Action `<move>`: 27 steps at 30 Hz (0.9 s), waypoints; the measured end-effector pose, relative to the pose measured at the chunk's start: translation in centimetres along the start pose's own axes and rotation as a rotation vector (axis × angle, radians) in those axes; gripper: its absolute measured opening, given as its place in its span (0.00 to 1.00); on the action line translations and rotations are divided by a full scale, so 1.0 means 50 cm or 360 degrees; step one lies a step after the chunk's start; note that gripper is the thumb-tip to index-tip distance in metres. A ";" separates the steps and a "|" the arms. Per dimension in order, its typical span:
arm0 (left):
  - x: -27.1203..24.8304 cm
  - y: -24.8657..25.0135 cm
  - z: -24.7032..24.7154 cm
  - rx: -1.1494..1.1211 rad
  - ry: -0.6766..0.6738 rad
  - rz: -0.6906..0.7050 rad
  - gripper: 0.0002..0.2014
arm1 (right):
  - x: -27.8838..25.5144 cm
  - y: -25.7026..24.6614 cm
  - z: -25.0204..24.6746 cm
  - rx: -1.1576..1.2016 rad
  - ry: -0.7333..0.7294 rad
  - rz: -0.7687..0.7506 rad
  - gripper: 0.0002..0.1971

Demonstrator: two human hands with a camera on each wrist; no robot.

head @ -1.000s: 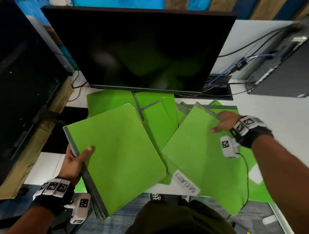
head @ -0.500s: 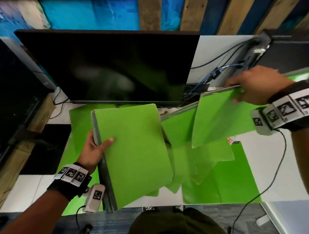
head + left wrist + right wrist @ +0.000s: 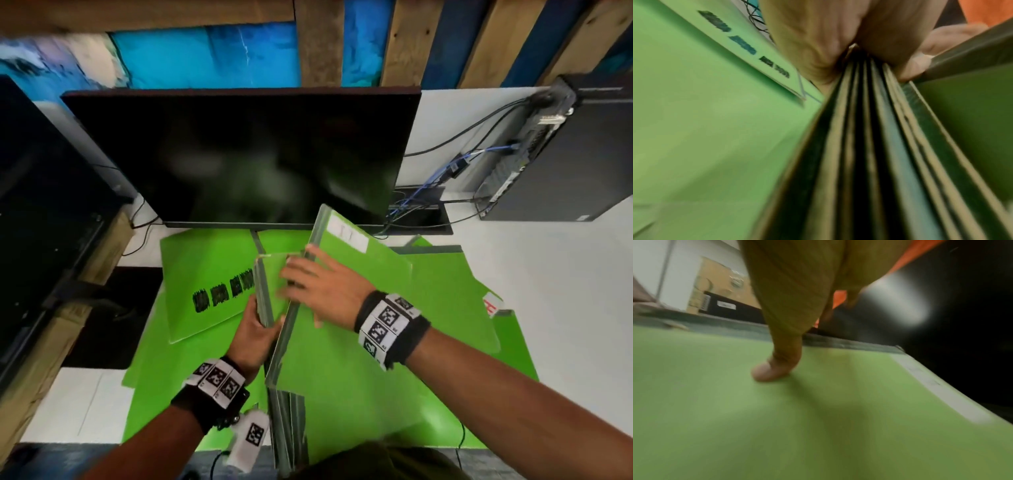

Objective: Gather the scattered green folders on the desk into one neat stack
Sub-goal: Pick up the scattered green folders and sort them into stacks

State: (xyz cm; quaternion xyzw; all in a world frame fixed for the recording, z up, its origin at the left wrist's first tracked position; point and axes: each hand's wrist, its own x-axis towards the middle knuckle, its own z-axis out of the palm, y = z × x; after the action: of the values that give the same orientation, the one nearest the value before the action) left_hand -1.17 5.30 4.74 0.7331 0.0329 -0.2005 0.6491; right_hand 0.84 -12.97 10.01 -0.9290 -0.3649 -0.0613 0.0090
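The person's left hand (image 3: 255,337) clamps a bundle of thin, bright green card folders with grey-green spines (image 3: 265,294), held on edge above the white desk (image 3: 548,274), thumb on one face and fingers on the other. From the left wrist view the bundle's edges (image 3: 869,146) fan apart below the pinch, so the grip holds them at one end only. The right hand (image 3: 320,289) brings in another green folder with a white label strip (image 3: 376,298), thumb flat on its cover (image 3: 772,369) and fingers hooked over the spine edge, tilting it toward the bundle. More green folders lie flat and overlapped on the desk below the black monitor (image 3: 239,154), one marked with black scrawl (image 3: 209,287).

These folders look light, smooth and floppy; the covers bow when held by a corner. I judge the stiff spine the safest place to grip, since slick faces will slide against each other if squeezed loosely.
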 end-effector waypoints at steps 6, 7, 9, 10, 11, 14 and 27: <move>-0.006 -0.040 -0.033 -0.0038 0.0060 -0.0300 0.56 | -0.090 0.005 0.134 0.0999 -0.0451 0.1486 0.61; 0.000 -0.043 -0.034 -0.0046 0.0072 -0.0331 0.57 | -0.106 0.010 0.151 0.1113 -0.0510 0.1494 0.60; 0.014 -0.063 -0.038 -0.0024 0.0109 -0.0357 0.59 | -0.138 0.016 0.172 0.1152 -0.0637 0.1353 0.61; 0.023 -0.086 -0.044 0.0018 0.0124 -0.0362 0.60 | -0.156 0.013 0.179 0.1119 -0.0701 0.1259 0.61; 0.025 -0.088 -0.045 0.0041 0.0125 -0.0349 0.60 | -0.173 0.007 0.185 0.1078 -0.0767 0.1155 0.61; 0.014 -0.045 -0.030 -0.0002 0.0154 -0.0323 0.55 | -0.206 -0.009 0.189 0.1090 -0.0838 0.0863 0.58; 0.015 -0.034 -0.008 0.0014 0.0047 -0.0190 0.40 | -0.258 0.045 0.229 0.1137 -0.0661 0.2195 0.54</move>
State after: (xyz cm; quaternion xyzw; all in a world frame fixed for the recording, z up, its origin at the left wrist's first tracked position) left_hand -0.91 5.78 2.93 0.7356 0.0854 -0.2281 0.6322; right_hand -5.78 -22.67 -2.85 -0.8785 0.2993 0.2526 0.2735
